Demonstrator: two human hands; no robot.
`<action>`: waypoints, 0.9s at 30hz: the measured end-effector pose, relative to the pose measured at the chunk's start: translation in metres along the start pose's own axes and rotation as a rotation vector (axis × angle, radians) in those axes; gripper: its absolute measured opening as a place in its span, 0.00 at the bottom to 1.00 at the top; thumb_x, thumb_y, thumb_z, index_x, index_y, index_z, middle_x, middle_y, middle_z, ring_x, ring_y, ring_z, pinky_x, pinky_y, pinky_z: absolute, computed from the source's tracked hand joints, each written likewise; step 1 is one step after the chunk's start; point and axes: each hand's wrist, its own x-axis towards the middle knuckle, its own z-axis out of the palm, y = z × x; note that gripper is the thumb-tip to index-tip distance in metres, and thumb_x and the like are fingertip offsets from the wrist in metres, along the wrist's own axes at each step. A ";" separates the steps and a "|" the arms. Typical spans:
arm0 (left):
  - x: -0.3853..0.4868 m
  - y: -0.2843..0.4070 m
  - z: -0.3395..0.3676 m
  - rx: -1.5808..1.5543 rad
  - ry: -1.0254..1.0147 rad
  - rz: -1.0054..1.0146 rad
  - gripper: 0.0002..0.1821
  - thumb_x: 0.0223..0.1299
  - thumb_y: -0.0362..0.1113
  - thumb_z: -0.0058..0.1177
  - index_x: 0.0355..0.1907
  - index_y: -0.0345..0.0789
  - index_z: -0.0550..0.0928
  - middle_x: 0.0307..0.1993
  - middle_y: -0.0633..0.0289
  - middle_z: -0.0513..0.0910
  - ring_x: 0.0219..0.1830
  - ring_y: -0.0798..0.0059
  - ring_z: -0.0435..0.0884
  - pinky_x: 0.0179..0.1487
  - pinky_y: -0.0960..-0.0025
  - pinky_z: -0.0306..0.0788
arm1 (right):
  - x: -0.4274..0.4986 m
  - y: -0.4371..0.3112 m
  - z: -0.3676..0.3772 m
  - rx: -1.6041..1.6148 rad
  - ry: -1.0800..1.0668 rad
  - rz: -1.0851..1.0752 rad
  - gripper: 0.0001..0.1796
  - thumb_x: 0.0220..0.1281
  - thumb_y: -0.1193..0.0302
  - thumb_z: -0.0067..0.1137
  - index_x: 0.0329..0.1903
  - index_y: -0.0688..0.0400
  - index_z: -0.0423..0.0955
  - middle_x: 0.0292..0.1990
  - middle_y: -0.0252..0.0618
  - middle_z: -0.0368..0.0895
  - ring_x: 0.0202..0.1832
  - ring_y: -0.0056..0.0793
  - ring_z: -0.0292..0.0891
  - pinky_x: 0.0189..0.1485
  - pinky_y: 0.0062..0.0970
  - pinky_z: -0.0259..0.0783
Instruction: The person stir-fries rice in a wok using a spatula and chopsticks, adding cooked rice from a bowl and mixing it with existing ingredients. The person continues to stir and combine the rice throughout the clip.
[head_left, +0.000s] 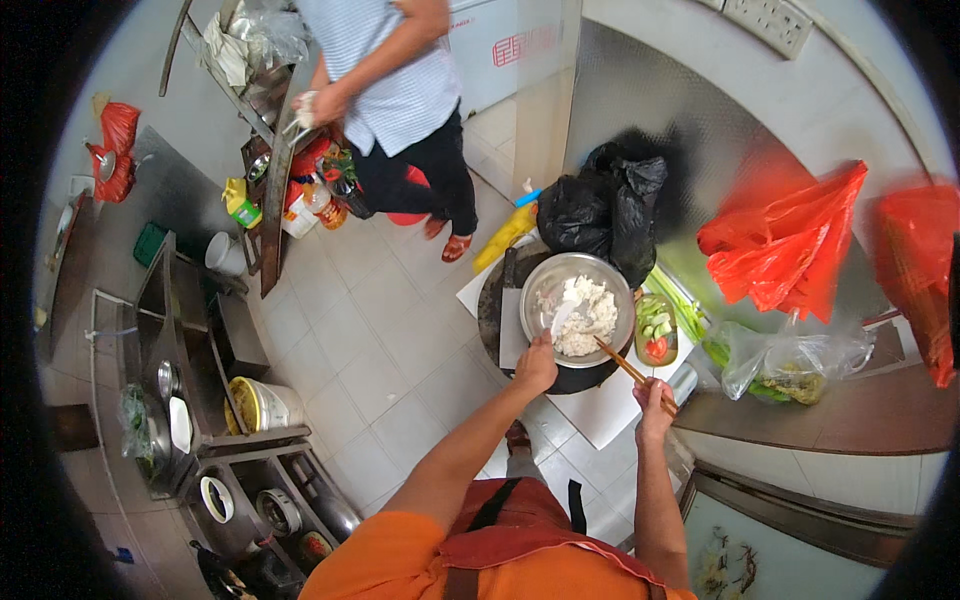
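Note:
A stainless steel basin of white cooked rice sits on a round chopping block. My left hand is at the basin's near rim, closed around a white spoon or paddle that reaches into the rice. To its right, my right hand grips wooden chopsticks, whose tips are at the rice by the basin's edge. Left of the basin lies what looks like a cleaver, partly covered. A small dish beside the basin holds cut green vegetable and red pieces.
Black plastic bags stand behind the basin. Red bags hang at right, above a clear bag of greens. Another person stands across the tiled floor, by a metal rack. Stove counters line the left.

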 end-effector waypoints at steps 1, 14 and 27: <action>-0.002 -0.003 0.002 -0.007 -0.072 -0.006 0.27 0.53 0.25 0.40 0.60 0.27 0.63 0.53 0.41 0.72 0.49 0.45 0.76 0.51 0.54 0.71 | 0.003 0.004 0.003 0.039 0.016 0.021 0.16 0.69 0.61 0.47 0.41 0.64 0.70 0.34 0.41 0.78 0.34 0.28 0.78 0.40 0.27 0.77; 0.003 -0.001 0.008 -0.635 0.413 0.363 0.25 0.53 0.24 0.46 0.57 0.30 0.67 0.47 0.47 0.72 0.54 0.50 0.69 0.58 0.59 0.63 | -0.018 -0.005 0.044 -0.874 -0.541 -0.780 0.17 0.71 0.64 0.41 0.43 0.66 0.74 0.41 0.48 0.71 0.43 0.44 0.70 0.49 0.37 0.66; -0.230 -0.452 0.101 -0.792 0.340 -1.110 0.03 0.48 0.32 0.54 0.26 0.38 0.81 0.27 0.58 0.83 0.31 0.65 0.82 0.36 0.65 0.76 | -0.213 0.053 0.210 -1.888 -1.547 -0.183 0.15 0.62 0.63 0.45 0.46 0.59 0.71 0.30 0.48 0.79 0.30 0.47 0.78 0.30 0.42 0.72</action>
